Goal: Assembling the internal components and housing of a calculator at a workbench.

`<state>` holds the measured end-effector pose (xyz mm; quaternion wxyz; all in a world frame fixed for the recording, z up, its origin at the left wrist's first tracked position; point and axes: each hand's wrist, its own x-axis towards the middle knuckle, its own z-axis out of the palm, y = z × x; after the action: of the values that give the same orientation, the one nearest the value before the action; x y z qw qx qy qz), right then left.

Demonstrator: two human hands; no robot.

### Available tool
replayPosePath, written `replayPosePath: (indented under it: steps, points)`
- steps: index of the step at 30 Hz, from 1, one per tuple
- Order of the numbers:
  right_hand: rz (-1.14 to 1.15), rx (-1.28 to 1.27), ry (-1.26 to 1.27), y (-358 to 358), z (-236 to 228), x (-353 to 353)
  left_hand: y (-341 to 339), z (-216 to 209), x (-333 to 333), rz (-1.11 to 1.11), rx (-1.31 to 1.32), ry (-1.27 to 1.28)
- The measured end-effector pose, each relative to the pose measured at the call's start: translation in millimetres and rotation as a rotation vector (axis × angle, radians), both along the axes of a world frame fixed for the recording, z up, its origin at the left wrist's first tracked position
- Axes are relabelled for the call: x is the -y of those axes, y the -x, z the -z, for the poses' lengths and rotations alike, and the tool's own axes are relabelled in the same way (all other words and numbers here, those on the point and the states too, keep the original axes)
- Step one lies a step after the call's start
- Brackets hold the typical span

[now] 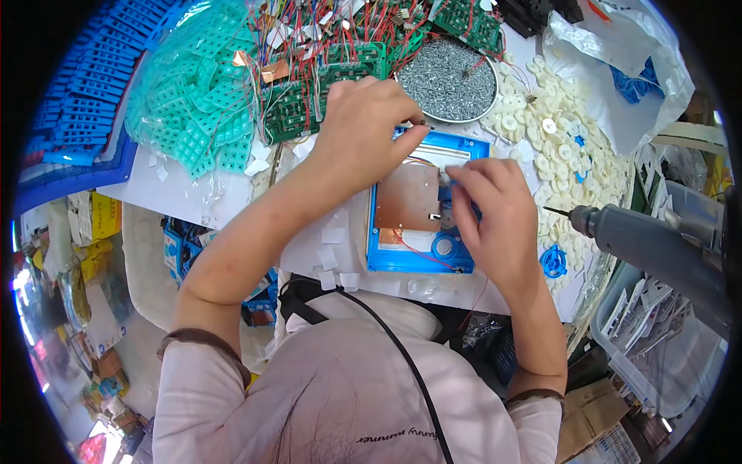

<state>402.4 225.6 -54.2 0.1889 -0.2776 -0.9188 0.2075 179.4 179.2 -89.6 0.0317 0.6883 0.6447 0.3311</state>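
Note:
An open blue plastic casing (421,263) lies on the table in front of me, with a flat brown board (406,197) inside it and thin red wires at its lower edge. My left hand (369,127) reaches over the casing's upper edge, its thumb and fingers closed in a pinch with a small dark bit showing at the tips; I cannot make out what it is. Beside the board's right edge is my right hand (498,216), thumb and fingers drawn together; whatever they pinch is hidden.
Green circuit boards (290,112) with coloured wires, teal button pads (197,100) and a dish of screws (448,81) stand behind. Cream plastic wheels (556,147) spread at right, under a grey electric screwdriver (649,240). Small white squares (328,255) lie left of the casing.

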Motion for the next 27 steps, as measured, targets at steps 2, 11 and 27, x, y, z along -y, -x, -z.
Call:
replayPosePath:
  steps: [2, 11, 27]
  points:
    - [0.064, -0.142, 0.019, 9.0, 2.6, -5.1, -4.6, 2.8, 2.2, 0.002, 0.077, -0.050]
    - [-0.011, -0.169, 0.490, 19.0, 0.0, -2.8, -4.5, 0.5, 17.2, 0.152, 0.174, -0.069]
    - [-0.111, -0.147, 0.453, 0.9, -19.6, -25.6, -8.1, -10.1, 22.0, 0.188, 0.171, -0.092]
